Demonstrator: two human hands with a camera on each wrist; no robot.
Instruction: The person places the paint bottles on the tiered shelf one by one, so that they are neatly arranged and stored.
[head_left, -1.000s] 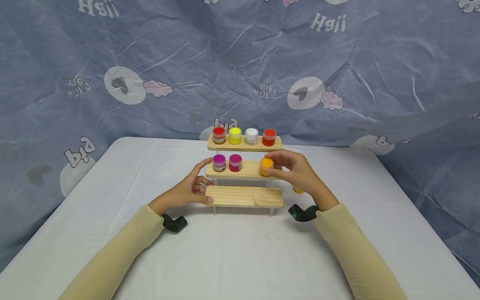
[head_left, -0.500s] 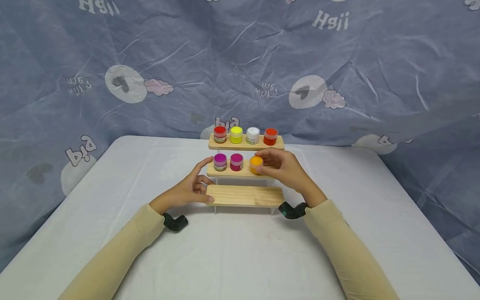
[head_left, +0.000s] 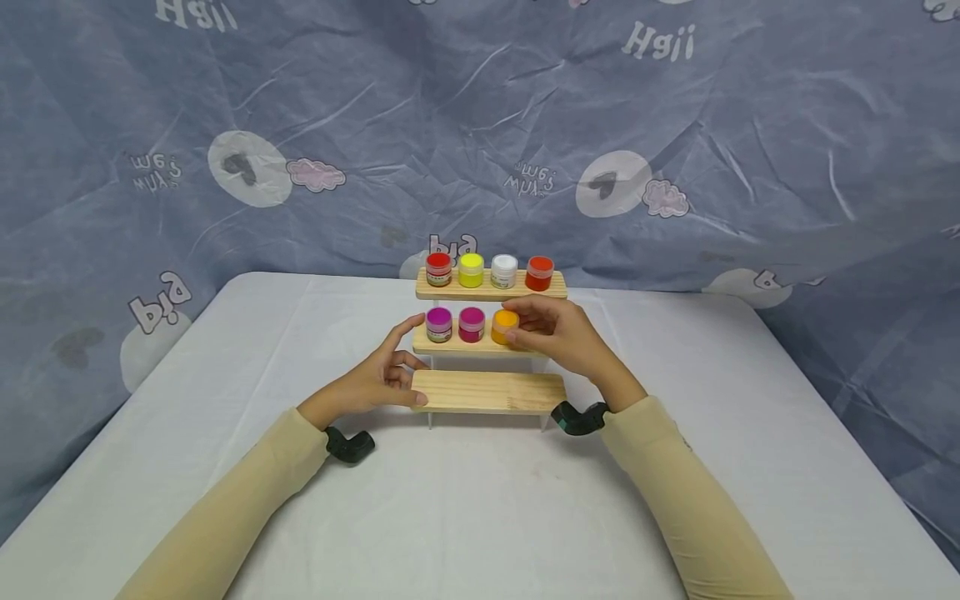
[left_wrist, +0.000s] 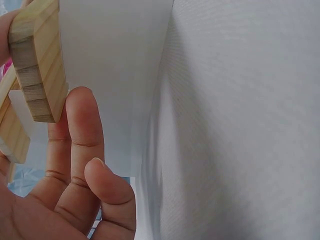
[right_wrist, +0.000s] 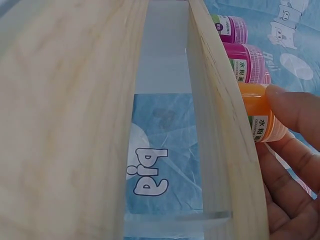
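A three-tier wooden display stand (head_left: 487, 392) with white legs stands on the table. My left hand (head_left: 367, 383) grips its left end, the thumb on top of the lowest plank and the index finger reaching up to the middle plank. Fingers (left_wrist: 85, 120) lie against the underside of a plank in the left wrist view. With thumb and fingers, my right hand (head_left: 561, 335) pinches an orange gouache paint jar (head_left: 505, 327) on the middle plank. Left of it stand a magenta jar (head_left: 472, 325) and a purple jar (head_left: 438, 325), and a label shows on the orange jar (right_wrist: 260, 125).
Along the top plank (head_left: 480, 292) stand a red jar (head_left: 438, 270), a yellow jar (head_left: 471, 271), a white jar (head_left: 504, 272) and an orange-red jar (head_left: 539, 273). Behind the white-covered table (head_left: 480, 508) hangs a blue-grey printed cloth (head_left: 450, 100).
My right hand has slid the orange paint jar leftward along the middle plank, closer to the magenta jar. My left hand stays at the stand's left end.
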